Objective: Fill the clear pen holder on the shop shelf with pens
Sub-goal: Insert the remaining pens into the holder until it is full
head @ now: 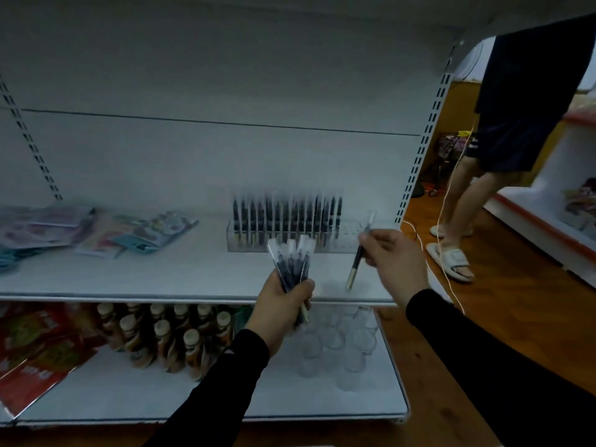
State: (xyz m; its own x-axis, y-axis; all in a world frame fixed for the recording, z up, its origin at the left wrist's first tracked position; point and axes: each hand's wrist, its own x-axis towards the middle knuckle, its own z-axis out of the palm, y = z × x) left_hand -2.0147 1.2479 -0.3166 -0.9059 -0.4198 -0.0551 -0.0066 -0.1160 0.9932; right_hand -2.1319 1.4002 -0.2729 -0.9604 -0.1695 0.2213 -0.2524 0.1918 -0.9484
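We stand at shop shelf (193, 272). Clear pen holder (283, 243) sits toward shelf's right, most slots already filled with upright pens (285, 217); right end looks empty. Our left hand (280, 304) grips bundle of spare pens (292, 266), fingers wrapped round it. Our right hand (393, 256) pinches single pen (359, 256), tilted, just before holder's empty end. Step in hand, we judge: loading one pen. Next move calls for turning pen upright, lining it with free slot, lowering gently without knocking neighbours.
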